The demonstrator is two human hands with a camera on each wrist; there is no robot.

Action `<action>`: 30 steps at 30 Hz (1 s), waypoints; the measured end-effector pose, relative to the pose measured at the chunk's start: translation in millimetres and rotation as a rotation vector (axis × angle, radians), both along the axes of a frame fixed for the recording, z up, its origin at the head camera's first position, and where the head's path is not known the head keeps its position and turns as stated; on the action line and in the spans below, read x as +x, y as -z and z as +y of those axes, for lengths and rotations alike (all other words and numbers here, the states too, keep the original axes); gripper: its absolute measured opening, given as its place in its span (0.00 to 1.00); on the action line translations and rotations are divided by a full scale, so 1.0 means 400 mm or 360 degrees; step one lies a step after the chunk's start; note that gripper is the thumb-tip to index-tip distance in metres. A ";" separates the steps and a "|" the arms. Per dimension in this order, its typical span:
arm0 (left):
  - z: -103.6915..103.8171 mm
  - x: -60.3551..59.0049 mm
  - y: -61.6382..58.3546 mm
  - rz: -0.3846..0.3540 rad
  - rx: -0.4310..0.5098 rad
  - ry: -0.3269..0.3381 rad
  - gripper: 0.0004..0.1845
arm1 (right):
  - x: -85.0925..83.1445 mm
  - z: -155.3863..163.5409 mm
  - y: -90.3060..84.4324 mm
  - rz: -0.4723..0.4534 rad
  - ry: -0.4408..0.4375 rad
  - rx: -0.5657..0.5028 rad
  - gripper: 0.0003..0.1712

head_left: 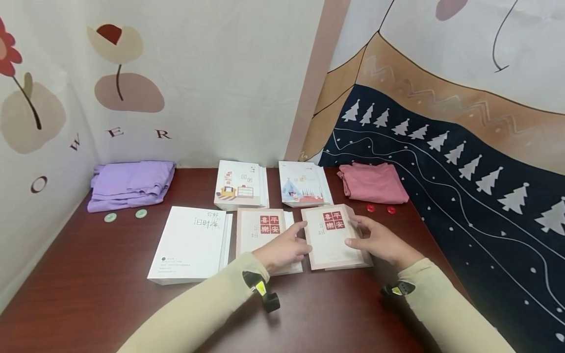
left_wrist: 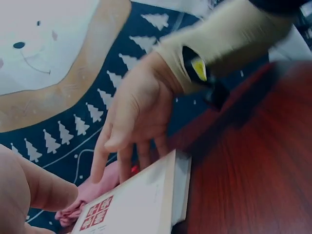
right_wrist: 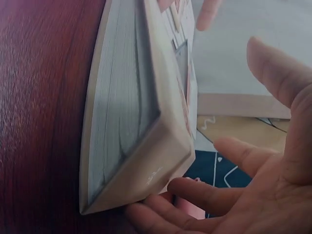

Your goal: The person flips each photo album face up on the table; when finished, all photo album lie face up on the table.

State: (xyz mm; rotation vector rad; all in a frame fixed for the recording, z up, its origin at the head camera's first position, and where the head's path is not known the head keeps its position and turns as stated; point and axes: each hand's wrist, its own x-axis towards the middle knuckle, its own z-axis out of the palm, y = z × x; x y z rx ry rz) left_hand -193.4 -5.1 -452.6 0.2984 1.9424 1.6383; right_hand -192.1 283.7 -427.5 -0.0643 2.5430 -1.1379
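Observation:
Two matching pink-covered books with red character squares lie side by side on the dark red table [head_left: 88, 294]. My right hand [head_left: 359, 233] touches the right-hand book [head_left: 331, 240] at its right edge, thumb lying on the cover, fingers straight against the side. In the right wrist view those fingers [right_wrist: 195, 192] meet the corner of the book [right_wrist: 131, 107], with the palm held off it. My left hand [head_left: 295, 240] rests over the left-hand book [head_left: 258, 230], its index finger reaching to the right book's left edge. The left wrist view shows the right hand [left_wrist: 131, 122] above the book [left_wrist: 141, 204].
A larger white book [head_left: 194, 242] lies left of the pair. Two illustrated books [head_left: 240, 185] [head_left: 304, 184] sit behind. Folded purple cloth [head_left: 130, 184] with two green buttons [head_left: 141, 213] is back left; pink cloth [head_left: 372, 182] with two red buttons [head_left: 370, 208] back right. Fabric-hung walls enclose the table.

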 end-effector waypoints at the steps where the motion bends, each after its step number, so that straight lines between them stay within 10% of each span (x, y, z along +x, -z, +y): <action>1: 0.007 -0.001 0.000 -0.0045 0.0039 -0.0013 0.46 | -0.001 0.003 0.001 -0.0005 -0.0008 -0.0006 0.54; 9: 0.058 -0.006 0.022 -0.0204 0.0161 -0.0164 0.48 | -0.010 0.018 0.006 -0.0066 -0.0052 -0.0035 0.54; 23: 0.105 0.010 0.023 0.0137 -0.0067 -0.0203 0.49 | -0.027 0.008 0.020 -0.0048 -0.0078 0.0016 0.51; 30: 0.109 0.016 0.028 0.0116 0.0032 -0.0303 0.51 | -0.023 0.000 0.011 -0.0066 -0.0060 0.0049 0.50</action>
